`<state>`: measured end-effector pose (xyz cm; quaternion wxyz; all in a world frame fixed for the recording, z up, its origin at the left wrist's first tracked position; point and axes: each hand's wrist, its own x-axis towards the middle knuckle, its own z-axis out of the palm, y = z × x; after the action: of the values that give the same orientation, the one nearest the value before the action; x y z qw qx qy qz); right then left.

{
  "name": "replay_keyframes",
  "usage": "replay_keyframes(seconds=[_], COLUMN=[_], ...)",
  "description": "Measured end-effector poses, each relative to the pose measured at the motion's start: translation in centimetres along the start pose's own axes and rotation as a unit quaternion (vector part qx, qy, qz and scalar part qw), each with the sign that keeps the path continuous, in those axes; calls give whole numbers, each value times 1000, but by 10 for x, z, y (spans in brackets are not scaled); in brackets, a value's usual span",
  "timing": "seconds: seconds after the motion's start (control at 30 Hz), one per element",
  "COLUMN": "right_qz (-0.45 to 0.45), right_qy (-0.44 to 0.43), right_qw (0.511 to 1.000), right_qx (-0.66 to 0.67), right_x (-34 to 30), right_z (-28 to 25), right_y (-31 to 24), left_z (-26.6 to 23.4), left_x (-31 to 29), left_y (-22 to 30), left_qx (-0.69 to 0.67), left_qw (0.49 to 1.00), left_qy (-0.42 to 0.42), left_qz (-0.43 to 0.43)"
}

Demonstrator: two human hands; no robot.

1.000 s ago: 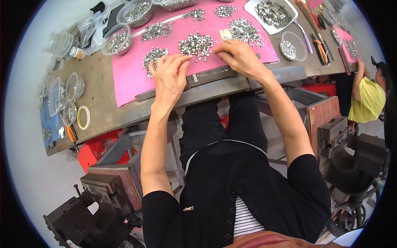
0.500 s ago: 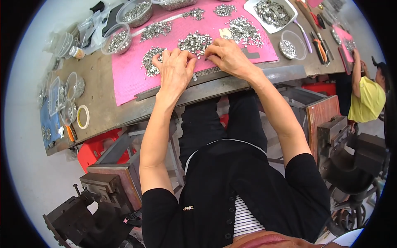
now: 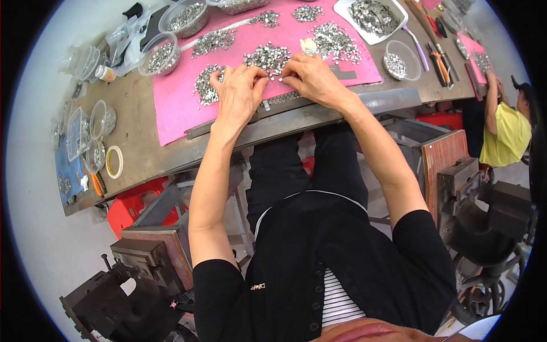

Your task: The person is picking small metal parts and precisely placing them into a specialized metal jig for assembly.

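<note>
2 hands (image 3: pixel 238 91) (image 3: pixel 310 80) on pink mat (image 3: pixel 176 108) — approx 7 metal-part piles (image 3: pixel 268 57), 3 bowls (image 3: pixel 183 17)

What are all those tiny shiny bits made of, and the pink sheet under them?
The tiny bits look like metal: silvery grey and glinting in heaps. The pink sheet looks like soft foam or rubber, matt with a fine dotted texture, though I can't be sure which. The bowls holding more bits look like clear plastic.
</note>
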<state>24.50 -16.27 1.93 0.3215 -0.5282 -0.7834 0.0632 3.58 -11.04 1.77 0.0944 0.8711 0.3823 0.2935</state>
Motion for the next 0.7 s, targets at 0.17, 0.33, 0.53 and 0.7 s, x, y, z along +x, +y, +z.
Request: replay_keyframes(seconds=[0.17,0.33,0.53,0.7], right_qz=[34,51,43,26], right_qy=[-2,29,30,24], right_qw=[999,997,998,999], right_qx=[1,57,32,12], right_x=[-1,-1,-2,0], right_z=[3,5,8,7], right_y=[-2,-2,2,1], left_z=[-1,5,6,6], left_x=[2,1,0,1], left_y=[0,-1,2,3], left_qx=[-6,-11,-13,4], left_qw=[1000,999,999,1000], left_qy=[-17,19,6,2], left_qz=[-1,32,30,30])
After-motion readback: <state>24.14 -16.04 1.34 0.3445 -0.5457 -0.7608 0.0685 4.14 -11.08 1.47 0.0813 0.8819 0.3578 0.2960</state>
